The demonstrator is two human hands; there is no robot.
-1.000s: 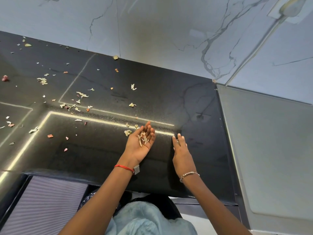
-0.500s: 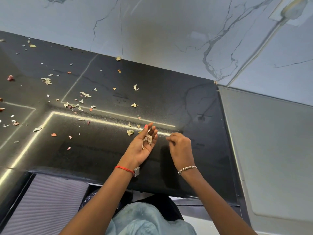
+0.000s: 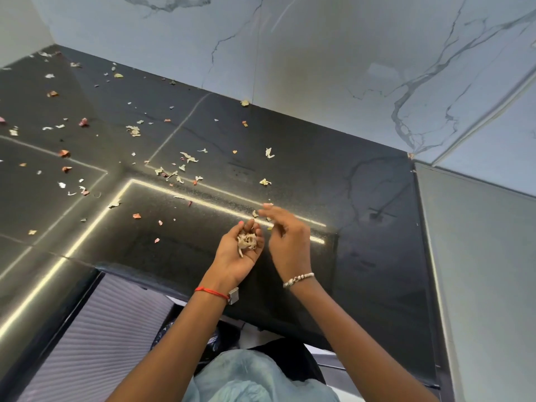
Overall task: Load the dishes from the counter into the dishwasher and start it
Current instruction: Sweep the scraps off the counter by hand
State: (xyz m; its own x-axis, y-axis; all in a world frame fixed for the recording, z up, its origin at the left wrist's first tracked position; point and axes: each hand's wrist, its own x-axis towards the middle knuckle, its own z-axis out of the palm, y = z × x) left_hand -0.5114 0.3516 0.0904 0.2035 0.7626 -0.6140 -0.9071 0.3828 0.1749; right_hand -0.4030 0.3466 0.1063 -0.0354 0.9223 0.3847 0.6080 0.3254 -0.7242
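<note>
No dishes or dishwasher are in view. My left hand (image 3: 242, 250) is cupped palm up just above the black counter (image 3: 362, 227), its fingers curled round a small heap of pale food scraps (image 3: 246, 241). My right hand (image 3: 285, 239) hovers close to its right, blurred by motion, with loosely spread fingers reaching over the left fingertips. I see nothing held in it. Several pale and reddish scraps (image 3: 179, 172) lie scattered over the counter to the left and behind.
A marble wall (image 3: 319, 53) backs the counter. A grey panel (image 3: 478, 271) adjoins the counter on the right. Below the front edge at the left is a ribbed grey surface (image 3: 95, 338). A bright light strip reflects across the counter.
My right hand lifted off the counter and moved left to the left hand. The left hand's fingers curled more over a bigger heap of scraps.
</note>
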